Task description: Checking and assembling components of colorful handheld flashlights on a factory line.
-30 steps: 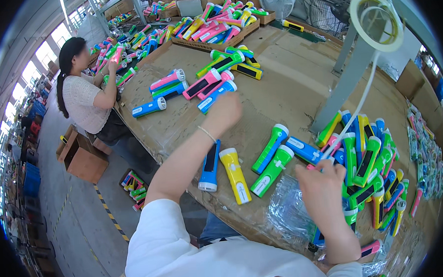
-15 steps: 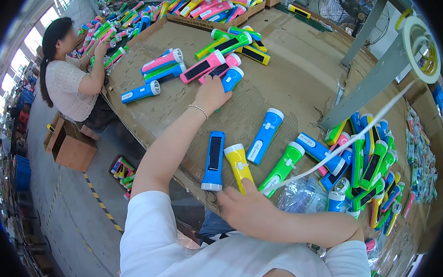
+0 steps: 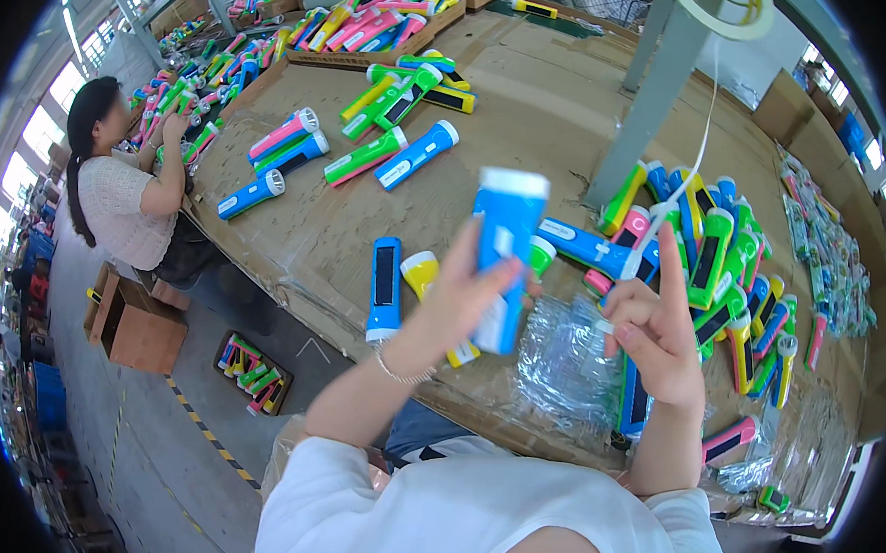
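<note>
My left hand (image 3: 459,301) grips a blue flashlight (image 3: 510,223) with a white head, raised upright above the table's near edge. My right hand (image 3: 657,350) has its index finger pointing up and its other fingers curled, with a small whitish bit at the fingertips that I cannot make out. By that index finger hangs the end of a white strip (image 3: 702,148), which runs down from a white ring-shaped roll (image 3: 684,8). A blue flashlight with a dark panel (image 3: 385,285) and a yellow flashlight (image 3: 421,271) lie left of the held one. A green flashlight (image 3: 541,256) is partly hidden behind it.
Flashlights lie heaped at the right (image 3: 723,262); others fill a shallow carton (image 3: 381,57) at the far side. Crumpled clear plastic (image 3: 568,360) lies before my right hand. A grey metal post (image 3: 628,137) rises from the table. Another person (image 3: 123,193) works at the left.
My left hand has come back from the far flashlights, leaving a blue one there, and now holds a blue flashlight near me. My right hand has risen and moved right. The view has shifted.
</note>
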Action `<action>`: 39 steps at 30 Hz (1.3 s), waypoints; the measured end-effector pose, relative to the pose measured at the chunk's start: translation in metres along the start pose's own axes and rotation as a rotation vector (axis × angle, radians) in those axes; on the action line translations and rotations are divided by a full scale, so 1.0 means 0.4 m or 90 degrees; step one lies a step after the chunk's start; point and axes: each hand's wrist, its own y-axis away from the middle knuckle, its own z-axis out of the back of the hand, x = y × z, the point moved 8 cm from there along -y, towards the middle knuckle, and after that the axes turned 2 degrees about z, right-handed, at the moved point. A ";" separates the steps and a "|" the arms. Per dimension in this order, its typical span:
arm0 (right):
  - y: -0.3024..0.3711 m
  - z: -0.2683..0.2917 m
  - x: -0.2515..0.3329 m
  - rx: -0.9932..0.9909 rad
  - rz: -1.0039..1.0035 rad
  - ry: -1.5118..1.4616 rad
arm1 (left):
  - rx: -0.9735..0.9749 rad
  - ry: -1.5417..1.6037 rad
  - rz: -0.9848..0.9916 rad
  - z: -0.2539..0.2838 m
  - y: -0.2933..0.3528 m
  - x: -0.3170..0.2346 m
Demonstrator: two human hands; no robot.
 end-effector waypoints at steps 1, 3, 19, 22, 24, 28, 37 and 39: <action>0.005 -0.014 0.005 0.000 0.001 -0.002 | 0.038 0.023 0.005 -0.062 0.032 0.022; 0.018 -0.027 0.013 -0.016 -0.005 0.056 | 0.056 -0.120 -0.080 -0.144 0.061 0.055; 0.102 0.008 0.047 -0.066 -0.038 0.306 | 0.024 -0.483 -0.206 -0.287 0.159 0.028; 0.112 0.014 0.045 -0.107 -0.162 0.244 | 0.017 -0.526 -0.223 -0.288 0.167 0.025; 0.129 0.031 0.037 -0.183 -0.219 0.227 | 0.014 -0.549 -0.245 -0.290 0.172 0.020; 0.125 0.036 0.048 -0.155 -0.269 0.236 | -0.004 -0.584 -0.308 -0.297 0.188 0.000; 0.103 0.047 0.048 -0.065 -0.197 0.369 | -0.028 -0.602 -0.303 -0.292 0.190 -0.006; 0.102 0.037 0.043 -0.035 -0.158 0.224 | -0.026 -0.598 -0.315 -0.292 0.193 -0.012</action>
